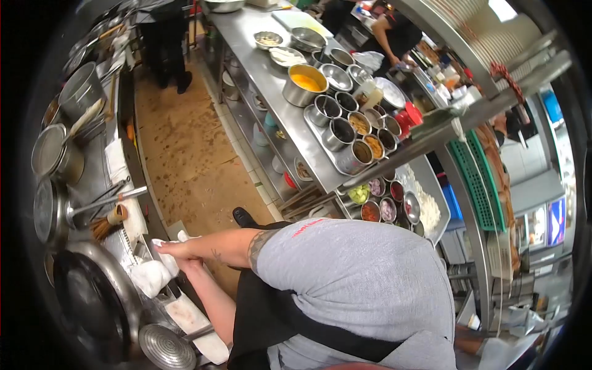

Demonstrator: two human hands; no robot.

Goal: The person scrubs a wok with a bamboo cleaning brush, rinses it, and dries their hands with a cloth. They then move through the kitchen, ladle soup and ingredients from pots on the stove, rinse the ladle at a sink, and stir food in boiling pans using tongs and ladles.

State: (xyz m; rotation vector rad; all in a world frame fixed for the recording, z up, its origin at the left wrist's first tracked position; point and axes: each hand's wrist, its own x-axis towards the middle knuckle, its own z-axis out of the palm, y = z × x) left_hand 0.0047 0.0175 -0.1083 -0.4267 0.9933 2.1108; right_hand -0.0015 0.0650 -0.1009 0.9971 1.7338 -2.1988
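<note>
My right hand (174, 249) reaches over the edge of the cooking counter, its fingers closed on a white cloth (168, 262). My left hand (192, 266) meets it from below; its fingers are hidden behind the right hand and the cloth. Just beyond the fingertips lies a flat grey metal piece (150, 248), possibly a blade, which I cannot make out fully. A crumpled white cloth (150, 279) lies beside the hands. Close by are a bristle brush (108, 223) with a wooden handle and a large black wok (89, 296).
A round perforated skimmer (168, 346) rests on the counter's near end. Steel pots (58, 154) line its far part. Across the aisle, a steel table (296, 132) carries a pot of orange liquid (304, 86) and several ingredient tins (340, 132). A person in dark trousers (161, 46) stands up the aisle.
</note>
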